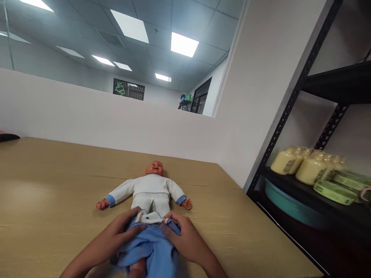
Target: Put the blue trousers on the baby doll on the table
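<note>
A baby doll (155,168) lies on its back on the wooden table, head away from me and arms spread. It wears a white top (150,184) with blue cuffs and white bottoms below it. Blue pants (156,241) with a white, orange-striped waistband are bunched around its legs. One bare doll leg (137,268) shows at the bottom edge. My left hand (126,227) grips the left side of the waistband, thumb over the cloth. On the other side, my right hand (181,233) pinches the waistband between thumb and fingers. Some fingertips are hidden by the cloth.
The table top (58,193) reaches back to a low white wall (87,123) with a window above. At right stands a black metal shelf (290,181) with cream-coloured bottles (310,170), green tubs (336,192) and a teal basin (292,204) underneath. A dark object (8,137) sits at the far left.
</note>
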Demonstrator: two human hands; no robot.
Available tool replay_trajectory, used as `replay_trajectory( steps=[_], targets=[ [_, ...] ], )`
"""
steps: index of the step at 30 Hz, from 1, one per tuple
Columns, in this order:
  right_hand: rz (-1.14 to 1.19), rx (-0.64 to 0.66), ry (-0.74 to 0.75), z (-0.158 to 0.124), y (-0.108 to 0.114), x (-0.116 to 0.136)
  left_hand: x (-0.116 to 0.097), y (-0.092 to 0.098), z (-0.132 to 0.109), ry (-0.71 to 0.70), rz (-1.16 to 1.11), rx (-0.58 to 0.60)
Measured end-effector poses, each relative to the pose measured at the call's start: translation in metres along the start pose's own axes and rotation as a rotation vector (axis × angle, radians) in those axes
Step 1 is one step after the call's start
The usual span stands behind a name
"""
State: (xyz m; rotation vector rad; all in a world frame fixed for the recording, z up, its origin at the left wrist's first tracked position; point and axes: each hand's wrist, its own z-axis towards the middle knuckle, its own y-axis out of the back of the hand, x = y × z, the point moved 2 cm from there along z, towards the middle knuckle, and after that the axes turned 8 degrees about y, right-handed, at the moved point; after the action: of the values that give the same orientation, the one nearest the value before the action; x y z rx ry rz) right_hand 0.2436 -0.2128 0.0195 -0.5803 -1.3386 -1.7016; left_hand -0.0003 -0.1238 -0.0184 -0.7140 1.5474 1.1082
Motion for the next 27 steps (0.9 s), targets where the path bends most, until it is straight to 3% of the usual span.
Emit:
replay_trajectory(
  steps=[3, 5, 8, 11, 15, 19, 21, 27],
  targets=[
    [0.122, 0.098, 0.017, -0.004, 0.011, -0.003, -0.006, 0.006, -0.002, 0.109, 0.089, 0.075],
    [0.284, 0.088, 0.033, -0.005, 0.012, -0.008, -0.017, 0.006, -0.004, 0.116, 0.141, 0.096],
    [0.407, 0.082, 0.06, -0.004, 0.005, -0.007, -0.04, -0.001, -0.003, -0.001, 0.198, 0.185],
    [0.291, 0.068, 0.082, -0.002, 0.0, 0.006, -0.053, -0.011, 0.003, -0.107, 0.171, 0.312],
    [0.036, 0.033, 0.065, -0.002, 0.01, 0.02, -0.045, -0.017, 0.013, 0.045, 0.149, 0.309],
    [0.088, 0.311, 0.028, -0.006, 0.026, 0.008, -0.035, -0.017, 0.016, 0.104, 0.14, 0.325],
    [0.187, 0.354, 0.052, -0.008, 0.033, 0.0, -0.034, -0.017, 0.017, 0.113, 0.144, 0.318],
    [0.3, 0.156, 0.029, -0.007, 0.036, -0.007, -0.037, -0.014, 0.024, 0.029, 0.188, 0.298]
  ],
)
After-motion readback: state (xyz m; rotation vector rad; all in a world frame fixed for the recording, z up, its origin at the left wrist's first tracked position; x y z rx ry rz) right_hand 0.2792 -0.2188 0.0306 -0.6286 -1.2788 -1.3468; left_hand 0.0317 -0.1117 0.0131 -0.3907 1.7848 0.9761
